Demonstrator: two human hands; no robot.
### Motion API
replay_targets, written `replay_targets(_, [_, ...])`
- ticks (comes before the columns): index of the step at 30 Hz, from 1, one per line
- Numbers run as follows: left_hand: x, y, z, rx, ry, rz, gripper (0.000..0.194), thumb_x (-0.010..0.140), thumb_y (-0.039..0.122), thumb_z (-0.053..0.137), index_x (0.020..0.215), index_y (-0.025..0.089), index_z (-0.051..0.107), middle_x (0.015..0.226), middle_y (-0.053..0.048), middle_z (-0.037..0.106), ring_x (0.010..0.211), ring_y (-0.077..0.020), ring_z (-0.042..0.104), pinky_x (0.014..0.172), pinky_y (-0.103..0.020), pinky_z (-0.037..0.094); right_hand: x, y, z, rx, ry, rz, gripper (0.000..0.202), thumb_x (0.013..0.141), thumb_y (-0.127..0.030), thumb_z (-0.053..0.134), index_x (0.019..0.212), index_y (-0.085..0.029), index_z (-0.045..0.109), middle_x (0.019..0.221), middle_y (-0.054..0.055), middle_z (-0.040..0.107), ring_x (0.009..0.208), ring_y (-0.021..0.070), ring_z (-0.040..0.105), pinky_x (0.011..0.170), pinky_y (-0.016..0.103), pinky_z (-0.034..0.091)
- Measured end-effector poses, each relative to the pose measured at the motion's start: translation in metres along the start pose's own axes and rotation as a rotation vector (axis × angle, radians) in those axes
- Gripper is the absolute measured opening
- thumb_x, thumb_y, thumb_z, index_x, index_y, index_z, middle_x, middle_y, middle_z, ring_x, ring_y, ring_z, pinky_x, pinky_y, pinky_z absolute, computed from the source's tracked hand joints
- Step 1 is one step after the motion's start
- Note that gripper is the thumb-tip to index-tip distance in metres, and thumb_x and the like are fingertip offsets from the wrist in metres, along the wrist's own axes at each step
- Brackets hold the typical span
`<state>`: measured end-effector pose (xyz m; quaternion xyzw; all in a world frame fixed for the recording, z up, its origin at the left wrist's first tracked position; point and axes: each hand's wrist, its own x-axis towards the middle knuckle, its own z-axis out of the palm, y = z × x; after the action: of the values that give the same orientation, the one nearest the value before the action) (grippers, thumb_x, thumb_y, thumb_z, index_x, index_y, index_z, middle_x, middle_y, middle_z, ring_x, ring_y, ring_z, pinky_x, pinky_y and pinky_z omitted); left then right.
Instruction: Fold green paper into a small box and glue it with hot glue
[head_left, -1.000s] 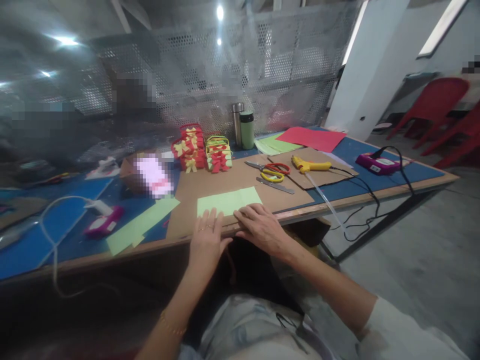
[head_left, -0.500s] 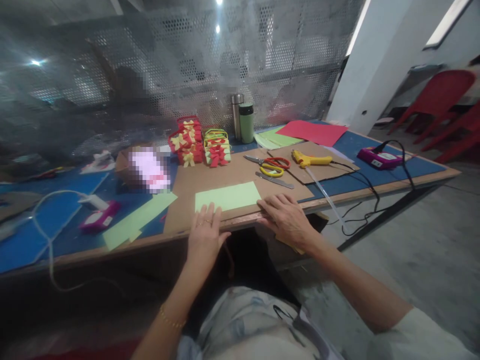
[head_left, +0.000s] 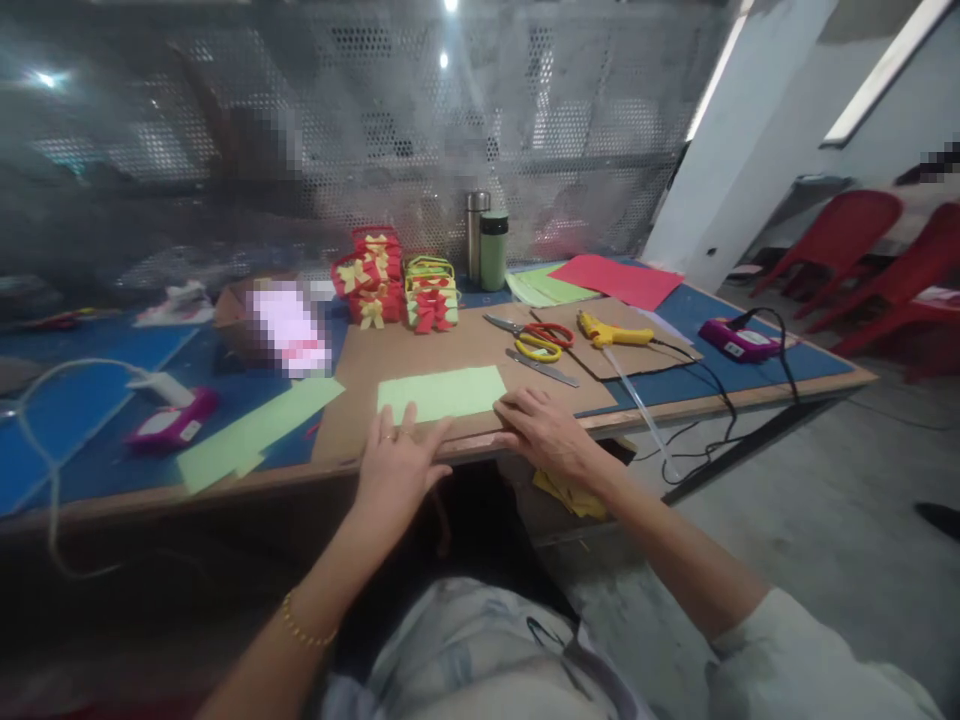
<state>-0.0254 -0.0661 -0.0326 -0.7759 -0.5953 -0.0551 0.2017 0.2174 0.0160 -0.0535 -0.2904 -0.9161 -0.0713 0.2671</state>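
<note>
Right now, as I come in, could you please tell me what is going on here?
The person's left hand touches the near edge of a pale green paper, while the right hand is at its right end. The paper lies on a brown board. Scissors and a yellow glue gun lie beyond the right hand, untouched. Bow-trimmed red pieces sit farther back.

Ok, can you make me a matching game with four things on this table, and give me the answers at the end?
Things
1. pale green paper rectangle
2. scissors
3. glue gun
4. green bottle

Clues
A. stands beside a silver flask
B. yellow, with a dark cord
C. by the fingertips of the left hand and right hand
D. red and yellow handles

Right pairs: 1-C, 2-D, 3-B, 4-A
</note>
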Motion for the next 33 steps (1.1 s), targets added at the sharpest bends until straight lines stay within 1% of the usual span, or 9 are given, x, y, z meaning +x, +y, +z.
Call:
replay_targets(3, [0.005, 0.003, -0.004, -0.048, 0.070, -0.001, 0.058, 0.077, 0.039, 0.085, 0.131, 0.023, 0.070, 0.146, -0.023, 0.059, 0.138, -0.0462, 0.051, 0.114, -0.060, 0.038, -0.002, -0.014, 0.004, -0.024, -0.005, 0.027, 0.025, 0.100, -0.037, 0.061, 0.112, -0.017, 0.065, 0.104, 0.013, 0.065, 0.094, 0.0277, 0.053, 0.083, 0.040, 0.044])
replay_targets(5, [0.010, 0.009, -0.004, -0.082, 0.115, 0.050, 0.056, 0.077, 0.043, 0.084, 0.124, 0.016, 0.071, 0.142, -0.024, 0.060, 0.136, -0.0429, 0.052, 0.113, -0.056, 0.039, -0.005, -0.024, 0.004, -0.069, 0.011, 0.025, 0.027, 0.099, -0.039, 0.062, 0.111, -0.015, 0.066, 0.102, 0.013, 0.065, 0.091, 0.0283, 0.053, 0.080, 0.041, 0.042])
replay_targets(9, [0.015, 0.021, 0.004, -0.165, 0.132, 0.153, 0.056, 0.082, 0.044, 0.080, 0.125, 0.010, 0.066, 0.116, -0.019, 0.070, 0.111, -0.0325, 0.064, 0.100, -0.045, 0.045, -0.009, -0.033, 0.003, -0.125, 0.040, 0.026, 0.018, 0.098, -0.026, 0.062, 0.112, -0.015, 0.067, 0.102, 0.013, 0.067, 0.088, 0.0272, 0.052, 0.077, 0.040, 0.039])
replay_targets(13, [0.013, 0.022, 0.014, -0.196, 0.156, 0.141, 0.054, 0.084, 0.038, 0.080, 0.129, 0.013, 0.063, 0.114, -0.015, 0.068, 0.109, -0.0300, 0.062, 0.097, -0.043, 0.043, -0.007, -0.022, 0.002, -0.012, 0.019, 0.056, 0.015, 0.094, -0.023, 0.068, 0.108, -0.020, 0.069, 0.100, 0.010, 0.067, 0.090, 0.0264, 0.055, 0.077, 0.039, 0.041])
replay_targets(17, [0.013, 0.019, 0.018, -0.223, 0.135, 0.111, 0.054, 0.086, 0.041, 0.077, 0.135, 0.025, 0.062, 0.117, -0.013, 0.066, 0.111, -0.0299, 0.059, 0.096, -0.042, 0.041, -0.002, -0.006, -0.001, 0.206, -0.002, 0.059, 0.014, 0.095, -0.023, 0.067, 0.108, -0.022, 0.070, 0.095, 0.009, 0.064, 0.091, 0.0250, 0.058, 0.079, 0.039, 0.047])
replay_targets(19, [0.014, 0.020, 0.018, -0.232, 0.130, 0.087, 0.051, 0.087, 0.043, 0.076, 0.133, 0.028, 0.064, 0.119, -0.013, 0.065, 0.110, -0.0306, 0.057, 0.096, -0.043, 0.040, -0.002, -0.003, -0.002, 0.245, 0.013, 0.050, 0.015, 0.096, -0.024, 0.066, 0.110, -0.022, 0.072, 0.095, 0.009, 0.063, 0.091, 0.0250, 0.058, 0.079, 0.040, 0.048])
replay_targets(24, [0.011, 0.022, 0.017, -0.287, 0.151, 0.046, 0.044, 0.087, 0.043, 0.075, 0.127, 0.028, 0.070, 0.118, -0.014, 0.064, 0.110, -0.0321, 0.055, 0.095, -0.045, 0.041, -0.005, -0.002, -0.007, 0.240, 0.017, 0.017, 0.017, 0.099, -0.025, 0.062, 0.112, -0.023, 0.073, 0.099, 0.010, 0.064, 0.090, 0.0247, 0.058, 0.079, 0.041, 0.049])
replay_targets(29, [0.008, 0.024, 0.020, -0.327, 0.224, 0.020, 0.045, 0.089, 0.040, 0.073, 0.131, 0.024, 0.068, 0.126, -0.017, 0.063, 0.116, -0.0339, 0.054, 0.096, -0.047, 0.041, -0.004, -0.006, -0.011, 0.249, 0.001, 0.006, 0.019, 0.100, -0.024, 0.061, 0.116, -0.023, 0.070, 0.097, 0.009, 0.064, 0.089, 0.0236, 0.058, 0.076, 0.039, 0.048])
replay_targets(33, [0.005, 0.025, 0.024, -0.351, 0.273, 0.025, 0.037, 0.089, 0.037, 0.073, 0.123, 0.022, 0.072, 0.119, -0.015, 0.067, 0.112, -0.0325, 0.056, 0.095, -0.046, 0.041, -0.005, -0.016, -0.011, 0.095, 0.024, -0.029, 0.013, 0.100, -0.020, 0.058, 0.106, -0.021, 0.070, 0.091, 0.008, 0.063, 0.083, 0.0223, 0.055, 0.072, 0.037, 0.041])
